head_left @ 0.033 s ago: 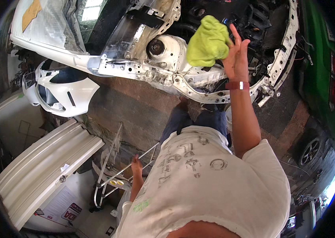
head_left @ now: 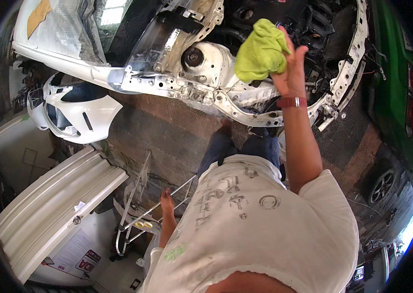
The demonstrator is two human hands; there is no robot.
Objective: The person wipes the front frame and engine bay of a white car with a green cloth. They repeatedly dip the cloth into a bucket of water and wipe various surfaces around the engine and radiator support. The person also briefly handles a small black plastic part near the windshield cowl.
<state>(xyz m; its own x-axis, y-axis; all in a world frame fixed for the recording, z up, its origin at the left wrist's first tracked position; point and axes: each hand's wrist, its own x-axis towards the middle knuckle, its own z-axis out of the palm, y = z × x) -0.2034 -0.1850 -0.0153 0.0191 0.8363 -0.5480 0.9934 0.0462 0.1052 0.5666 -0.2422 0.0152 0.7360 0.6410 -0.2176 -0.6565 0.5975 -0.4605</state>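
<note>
In my right hand (head_left: 292, 68) is a crumpled lime-green cloth (head_left: 262, 51), with the thumb spread away from it and some fingers hidden behind its folds. The cloth is over the inner edge of an engine bay on a white, partly stripped car body (head_left: 167, 88), beside the round strut mount (head_left: 193, 57). Low at my left side, my left hand (head_left: 167, 200) hangs with nothing visible in it, its fingers loosely extended. It is close to the thin metal bars of a stand (head_left: 135, 219).
A white bumper (head_left: 86, 115) stands at left, above a ribbed cream panel (head_left: 60, 205). To the right is a green car (head_left: 397, 93) with a dark wheel (head_left: 382, 188). The curved front frame (head_left: 350, 63) rims the engine bay. Patterned matting (head_left: 167, 132) covers the floor.
My right hand has turned slightly and its raised finger has come down toward the cloth. The cloth has shifted a little to the right. My left hand has barely moved.
</note>
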